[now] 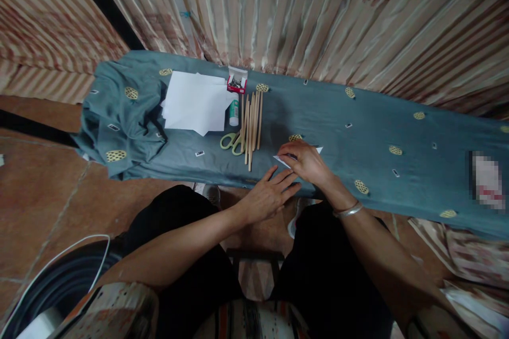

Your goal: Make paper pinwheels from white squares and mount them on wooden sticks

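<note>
A small piece of white paper (319, 150), seemingly folded, lies near the front edge of the cloth-covered table (326, 122). My right hand (305, 163) rests over it, fingers bent and closed on its near side, hiding most of the sheet. Just to the left, my left hand (267, 197) has its fingers spread, with the fingertips close to the right hand and the paper's lower edge. Whether they touch the paper I cannot tell. Several thin wooden sticks (253, 119) lie side by side left of the paper. Green-handled scissors (229, 141) are partly under them.
A stack of white paper (194, 100) lies on the left, beside a glue stick (234, 113) and an open red box of small metal pieces (237, 83). Bunched cloth (131, 116) covers the left end. A blurred-out object (488, 180) lies far right. A pleated curtain (278, 16) hangs behind.
</note>
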Action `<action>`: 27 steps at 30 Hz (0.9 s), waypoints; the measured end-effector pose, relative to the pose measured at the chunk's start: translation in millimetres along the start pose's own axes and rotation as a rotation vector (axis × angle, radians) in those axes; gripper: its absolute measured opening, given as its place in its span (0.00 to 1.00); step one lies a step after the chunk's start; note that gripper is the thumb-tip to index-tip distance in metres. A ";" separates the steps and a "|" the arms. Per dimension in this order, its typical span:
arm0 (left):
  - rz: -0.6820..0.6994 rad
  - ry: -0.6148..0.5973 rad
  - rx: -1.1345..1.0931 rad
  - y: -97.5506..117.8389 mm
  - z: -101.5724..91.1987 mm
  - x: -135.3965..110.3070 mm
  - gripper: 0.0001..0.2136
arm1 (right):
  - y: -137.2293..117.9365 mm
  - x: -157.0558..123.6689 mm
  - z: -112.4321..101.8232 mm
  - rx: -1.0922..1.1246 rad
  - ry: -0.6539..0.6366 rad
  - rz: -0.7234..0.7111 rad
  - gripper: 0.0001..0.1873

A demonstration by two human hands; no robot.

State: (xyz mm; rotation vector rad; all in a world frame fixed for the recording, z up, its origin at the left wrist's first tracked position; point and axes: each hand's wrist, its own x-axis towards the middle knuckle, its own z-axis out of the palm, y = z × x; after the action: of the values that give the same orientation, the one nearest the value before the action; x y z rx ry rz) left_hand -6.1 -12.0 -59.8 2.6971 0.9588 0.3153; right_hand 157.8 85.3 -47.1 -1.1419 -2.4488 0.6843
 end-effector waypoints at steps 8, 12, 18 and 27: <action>-0.002 0.004 0.001 0.1 -0.7 0.5 0.27 | 1.0 0.1 3.5 0.008 0.023 0.004 0.08; 0.007 0.003 -0.004 -0.7 -0.5 -0.1 0.28 | 1.7 0.3 3.6 0.003 0.020 0.004 0.07; 0.016 -0.021 -0.004 -3.0 1.3 -2.4 0.28 | 2.9 0.8 2.8 0.000 -0.003 -0.010 0.08; 0.020 -0.021 -0.033 -2.2 1.4 -1.6 0.29 | 1.9 0.0 4.3 0.009 0.025 -0.017 0.07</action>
State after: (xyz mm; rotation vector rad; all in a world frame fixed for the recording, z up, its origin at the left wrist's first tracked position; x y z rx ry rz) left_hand -8.3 -11.6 -61.9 2.6762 0.9140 0.3034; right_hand 156.8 85.2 -51.7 -1.1188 -2.4290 0.6713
